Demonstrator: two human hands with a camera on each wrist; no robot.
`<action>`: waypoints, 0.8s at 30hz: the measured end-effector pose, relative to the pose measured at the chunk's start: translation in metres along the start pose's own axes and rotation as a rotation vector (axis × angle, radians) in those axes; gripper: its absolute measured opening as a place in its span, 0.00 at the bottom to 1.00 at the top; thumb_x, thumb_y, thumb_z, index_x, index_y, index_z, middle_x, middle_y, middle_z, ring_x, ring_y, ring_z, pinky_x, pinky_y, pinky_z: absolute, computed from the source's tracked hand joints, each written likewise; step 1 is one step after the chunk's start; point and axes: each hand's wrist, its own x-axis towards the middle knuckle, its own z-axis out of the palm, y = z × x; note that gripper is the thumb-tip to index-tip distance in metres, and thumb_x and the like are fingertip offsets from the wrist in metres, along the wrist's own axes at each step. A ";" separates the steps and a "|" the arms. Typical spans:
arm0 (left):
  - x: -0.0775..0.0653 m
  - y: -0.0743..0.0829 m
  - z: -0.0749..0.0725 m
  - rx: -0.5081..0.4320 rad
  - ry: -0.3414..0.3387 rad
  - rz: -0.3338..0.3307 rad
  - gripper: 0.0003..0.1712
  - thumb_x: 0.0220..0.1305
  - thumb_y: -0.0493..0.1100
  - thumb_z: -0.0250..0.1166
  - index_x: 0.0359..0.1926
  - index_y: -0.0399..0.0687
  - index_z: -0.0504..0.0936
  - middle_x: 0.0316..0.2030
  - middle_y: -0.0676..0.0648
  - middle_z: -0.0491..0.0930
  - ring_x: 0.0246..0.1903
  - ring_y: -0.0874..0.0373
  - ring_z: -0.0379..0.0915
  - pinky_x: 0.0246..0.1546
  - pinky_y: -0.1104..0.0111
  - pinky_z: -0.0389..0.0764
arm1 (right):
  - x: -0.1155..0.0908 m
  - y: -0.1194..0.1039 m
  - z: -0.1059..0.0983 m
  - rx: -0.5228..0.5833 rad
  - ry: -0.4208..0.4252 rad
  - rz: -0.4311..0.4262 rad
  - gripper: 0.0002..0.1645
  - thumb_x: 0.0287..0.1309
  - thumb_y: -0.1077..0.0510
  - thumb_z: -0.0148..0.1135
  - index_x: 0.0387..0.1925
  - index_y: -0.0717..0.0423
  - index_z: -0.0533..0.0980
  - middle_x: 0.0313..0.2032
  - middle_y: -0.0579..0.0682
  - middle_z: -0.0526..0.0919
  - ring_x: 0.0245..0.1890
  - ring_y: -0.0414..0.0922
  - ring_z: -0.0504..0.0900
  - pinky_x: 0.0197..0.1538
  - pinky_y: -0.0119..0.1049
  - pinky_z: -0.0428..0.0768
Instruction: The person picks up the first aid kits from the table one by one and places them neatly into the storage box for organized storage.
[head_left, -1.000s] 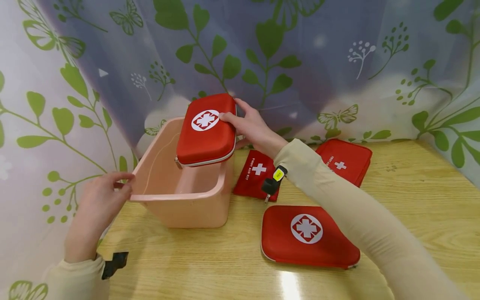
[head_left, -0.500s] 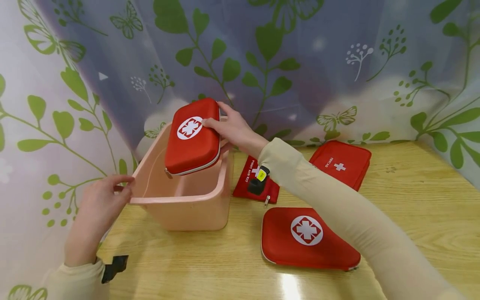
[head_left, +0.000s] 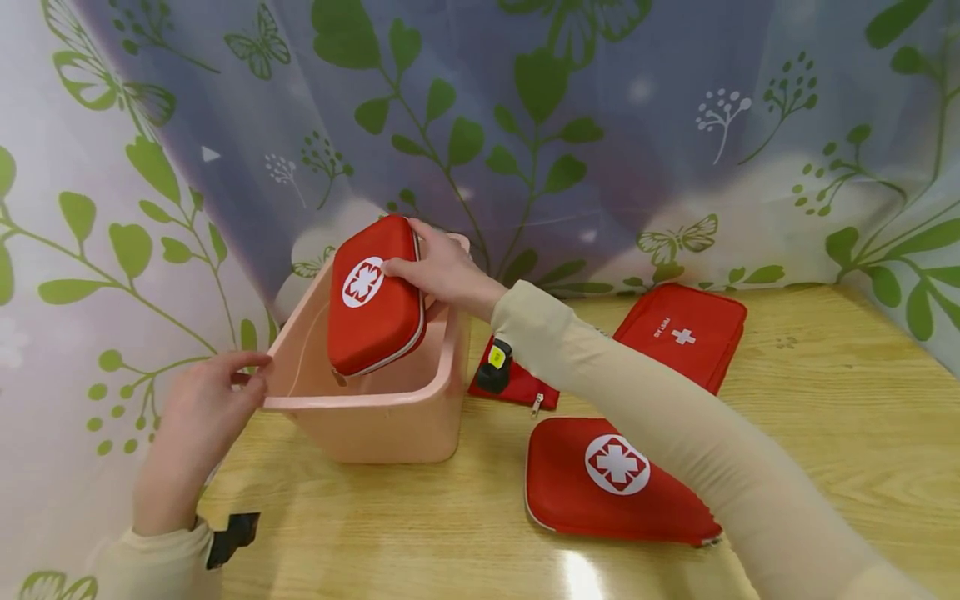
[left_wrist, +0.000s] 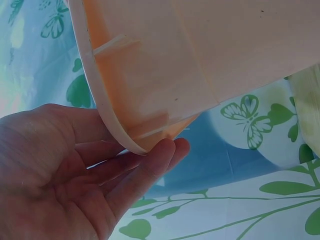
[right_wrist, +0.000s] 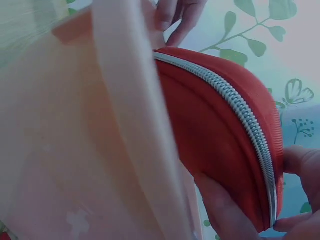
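Observation:
A red hard-shell first aid case (head_left: 378,300) with a white cross emblem is tilted over the pink plastic bin (head_left: 375,425), its lower end inside the opening. My right hand (head_left: 450,271) grips its right edge, thumb on the face and fingers underneath. In the right wrist view the case's zipper (right_wrist: 235,97) runs beside the bin's rim. My left hand (head_left: 210,417) pinches the near left corner of the bin's rim (left_wrist: 112,120) between thumb and fingers.
Another red hard case (head_left: 577,492) lies on the wooden table in front. Behind my right sleeve lie a small red zip pouch (head_left: 517,385) and a larger red first aid pouch (head_left: 686,325). A leaf-patterned curtain (head_left: 480,125) hangs behind.
My right hand has carried the red case left and down, from above the bin into its opening, tilting it more steeply. My left hand keeps its hold on the rim.

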 end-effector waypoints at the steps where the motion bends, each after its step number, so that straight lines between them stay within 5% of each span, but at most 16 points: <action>1: -0.001 0.000 0.000 -0.001 -0.001 -0.001 0.17 0.66 0.37 0.57 0.53 0.34 0.81 0.45 0.30 0.81 0.39 0.39 0.79 0.24 0.63 0.71 | 0.000 0.000 0.002 -0.028 -0.016 0.002 0.46 0.62 0.51 0.64 0.76 0.42 0.54 0.54 0.56 0.74 0.44 0.49 0.83 0.24 0.44 0.83; 4: -0.002 -0.001 0.000 -0.001 0.005 0.003 0.17 0.66 0.38 0.57 0.53 0.34 0.82 0.45 0.30 0.81 0.39 0.39 0.79 0.25 0.63 0.71 | 0.001 0.000 0.006 -0.105 -0.076 0.005 0.47 0.62 0.51 0.63 0.77 0.41 0.50 0.52 0.54 0.76 0.29 0.50 0.86 0.23 0.44 0.82; 15: -0.001 0.000 0.002 -0.014 0.032 0.036 0.15 0.64 0.37 0.59 0.49 0.34 0.83 0.42 0.32 0.83 0.37 0.40 0.79 0.26 0.62 0.72 | 0.003 0.009 0.026 -0.532 -0.133 -0.006 0.44 0.63 0.47 0.62 0.72 0.55 0.53 0.45 0.52 0.78 0.36 0.43 0.81 0.29 0.30 0.80; 24: -0.001 0.001 -0.002 -0.011 0.019 0.013 0.16 0.65 0.37 0.58 0.51 0.35 0.83 0.44 0.31 0.82 0.40 0.39 0.79 0.28 0.61 0.73 | 0.006 0.008 0.035 -0.660 -0.115 0.046 0.47 0.63 0.45 0.62 0.71 0.61 0.49 0.43 0.54 0.79 0.35 0.44 0.81 0.34 0.30 0.79</action>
